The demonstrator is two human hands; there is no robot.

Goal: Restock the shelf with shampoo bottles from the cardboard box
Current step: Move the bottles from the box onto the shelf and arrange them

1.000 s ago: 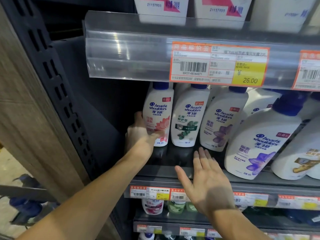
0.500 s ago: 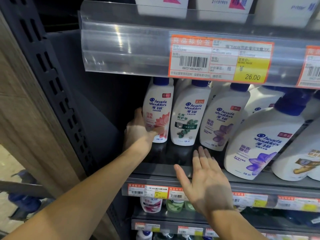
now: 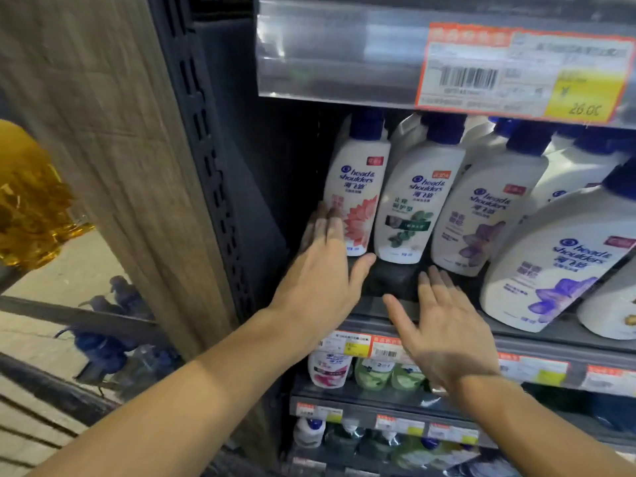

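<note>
White shampoo bottles with blue caps stand in a row on the dark shelf. The leftmost, a bottle with a pink flower label, stands upright at the shelf's left end. My left hand is spread flat in front of its lower left side, fingers straight; touching or just off it, I cannot tell. Beside it stand a green-leaf bottle and a purple-flower bottle. My right hand hovers flat and empty over the shelf's front edge. The cardboard box is out of view.
A large purple-flower bottle stands forward at the right. The shelf above carries a clear strip with an orange price tag. Lower shelves hold more bottles. A wooden side panel and dark slotted upright bound the left.
My left hand has let go of the pink-flower bottle and its fingers have straightened. The view has swung left. My right hand has hardly moved.
</note>
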